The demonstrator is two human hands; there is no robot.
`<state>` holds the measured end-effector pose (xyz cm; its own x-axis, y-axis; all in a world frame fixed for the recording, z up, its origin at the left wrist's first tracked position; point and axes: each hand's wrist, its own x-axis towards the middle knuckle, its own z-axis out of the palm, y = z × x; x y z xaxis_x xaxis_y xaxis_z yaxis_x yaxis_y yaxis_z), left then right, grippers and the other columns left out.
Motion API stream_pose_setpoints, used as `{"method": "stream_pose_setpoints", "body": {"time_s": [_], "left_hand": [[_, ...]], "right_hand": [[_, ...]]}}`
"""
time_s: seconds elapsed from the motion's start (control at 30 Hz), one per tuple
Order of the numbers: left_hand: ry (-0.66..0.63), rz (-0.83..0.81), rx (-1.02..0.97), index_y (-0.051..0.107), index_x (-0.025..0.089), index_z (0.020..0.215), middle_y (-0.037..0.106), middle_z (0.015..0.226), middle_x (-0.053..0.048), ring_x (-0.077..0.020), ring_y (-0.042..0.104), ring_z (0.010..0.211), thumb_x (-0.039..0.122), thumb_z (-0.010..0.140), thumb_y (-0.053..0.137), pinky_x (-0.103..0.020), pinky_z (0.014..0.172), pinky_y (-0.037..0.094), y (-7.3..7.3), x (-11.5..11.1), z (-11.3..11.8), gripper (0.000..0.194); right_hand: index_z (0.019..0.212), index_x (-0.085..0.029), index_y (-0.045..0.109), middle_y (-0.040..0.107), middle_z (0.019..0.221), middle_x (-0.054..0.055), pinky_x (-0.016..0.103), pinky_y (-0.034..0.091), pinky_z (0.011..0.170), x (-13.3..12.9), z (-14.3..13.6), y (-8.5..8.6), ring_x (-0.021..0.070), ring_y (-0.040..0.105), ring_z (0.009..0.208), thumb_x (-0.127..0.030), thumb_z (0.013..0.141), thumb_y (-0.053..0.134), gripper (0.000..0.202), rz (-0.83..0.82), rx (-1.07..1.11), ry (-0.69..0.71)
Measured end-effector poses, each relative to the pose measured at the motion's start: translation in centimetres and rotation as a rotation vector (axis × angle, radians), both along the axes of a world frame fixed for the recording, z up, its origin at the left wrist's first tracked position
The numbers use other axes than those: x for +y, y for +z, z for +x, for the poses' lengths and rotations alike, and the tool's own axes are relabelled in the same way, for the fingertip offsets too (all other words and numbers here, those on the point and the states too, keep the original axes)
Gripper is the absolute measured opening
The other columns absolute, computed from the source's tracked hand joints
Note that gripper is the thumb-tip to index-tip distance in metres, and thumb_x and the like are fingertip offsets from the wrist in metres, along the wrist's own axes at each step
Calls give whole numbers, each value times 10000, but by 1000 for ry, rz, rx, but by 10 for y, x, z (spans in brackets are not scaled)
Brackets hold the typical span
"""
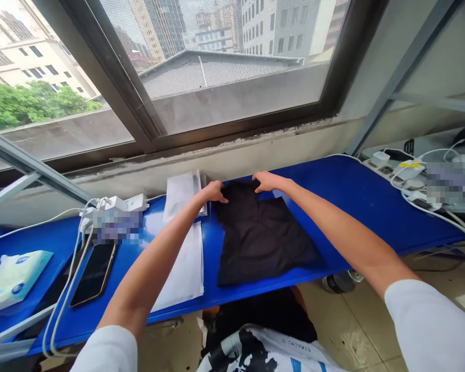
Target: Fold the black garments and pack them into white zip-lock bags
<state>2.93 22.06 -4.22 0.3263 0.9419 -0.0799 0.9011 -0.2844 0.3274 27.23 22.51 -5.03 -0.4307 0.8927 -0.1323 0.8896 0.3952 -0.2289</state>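
Observation:
A black garment (261,237) lies spread on the blue tabletop, its far part narrower than its near part. Whether it is shorts or a top I cannot tell. My left hand (215,192) grips its far left corner between thumb and fingers. At the far right corner, my right hand (269,182) pinches the cloth the same way. Just left of the garment lies a white translucent plastic bag (184,266), partly hidden under my left forearm. A smaller stack of similar clear bags (183,192) rests behind it near the wall.
Power strips with white cables (116,204) sit on the left, beside a dark phone (95,271) and a wipes packet (18,279). More chargers and cables (408,173) crowd the right. A window (232,67) rises behind the blue table (344,201), between grey metal posts.

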Motion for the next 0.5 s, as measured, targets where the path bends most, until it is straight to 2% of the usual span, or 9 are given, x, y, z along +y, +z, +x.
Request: {"method": "stream_pose_setpoints", "body": {"time_s": [0.07, 0.1, 0.17, 0.23, 0.27, 0.33, 0.4, 0.43, 0.5], "left_hand": [[-42, -23, 43, 698, 123, 1114, 710, 1066, -66, -246, 705, 967, 328, 918, 756, -384, 840, 607, 1, 1, -1, 289], [-66, -19, 59, 710, 124, 1062, 720, 1009, -62, -261, 710, 960, 278, 875, 784, -374, 844, 601, 2, -2, -1, 253], [-111, 53, 51, 714, 134, 1048, 735, 1017, -81, -315, 705, 1038, 195, 834, 761, -384, 907, 577, 4, -13, -5, 228], [-152, 140, 26, 686, 145, 1134, 722, 1165, -122, -349, 661, 1179, 166, 862, 679, -429, 1017, 528, 6, -34, -12, 273], [-185, 172, 16, 672, 152, 1159, 705, 1231, -138, -352, 638, 1230, 168, 880, 651, -454, 1066, 497, 6, -47, -17, 281], [-317, 199, -2, 664, 171, 1154, 699, 1269, -144, -345, 630, 1256, 223, 908, 657, -487, 1118, 455, 7, -77, -28, 252], [-484, 194, -58, 638, 190, 1216, 716, 1258, -129, -318, 664, 1211, 343, 943, 676, -470, 1096, 478, 8, -103, -40, 315], [-534, 184, -109, 612, 198, 1272, 719, 1263, -121, -297, 679, 1188, 403, 964, 662, -445, 1068, 501, 9, -113, -43, 373], [-497, 165, -221, 578, 204, 1328, 719, 1270, -109, -255, 701, 1136, 467, 1014, 582, -390, 1009, 536, 10, -120, -45, 410]], "right_hand": [[1044, -136, 764, 776, 978, 128, 292, 525, 743, 0, 4, 3, 278, 729, 917, -230, 796, 817, 271, 6, -9, 7], [1033, -142, 759, 773, 972, 126, 299, 520, 743, -3, 6, 6, 281, 725, 914, -232, 815, 792, 238, 31, -2, 9], [1126, -148, 725, 758, 1085, 144, 332, 519, 803, -15, 11, 11, 305, 707, 1012, -234, 893, 692, 250, 115, 28, -1], [1224, -147, 673, 717, 1226, 163, 382, 505, 920, -34, 20, 13, 320, 656, 1155, -203, 951, 574, 296, 248, 87, 19], [1232, -147, 664, 703, 1257, 162, 406, 489, 972, -46, 26, 14, 317, 635, 1191, -177, 946, 552, 308, 314, 131, 78], [1194, -169, 678, 708, 1260, 133, 440, 461, 1044, -72, 43, 14, 303, 612, 1225, -141, 904, 576, 309, 368, 219, 300], [1183, -210, 696, 712, 1285, 90, 457, 444, 1096, -93, 61, 13, 293, 579, 1294, -178, 891, 636, 300, 278, 282, 524], [1199, -235, 699, 698, 1329, 70, 457, 434, 1123, -100, 70, 13, 285, 547, 1347, -224, 907, 656, 296, 201, 298, 570], [1213, -262, 712, 670, 1391, 54, 448, 421, 1158, -103, 81, 10, 270, 504, 1404, -312, 956, 641, 272, 107, 331, 516]]}}
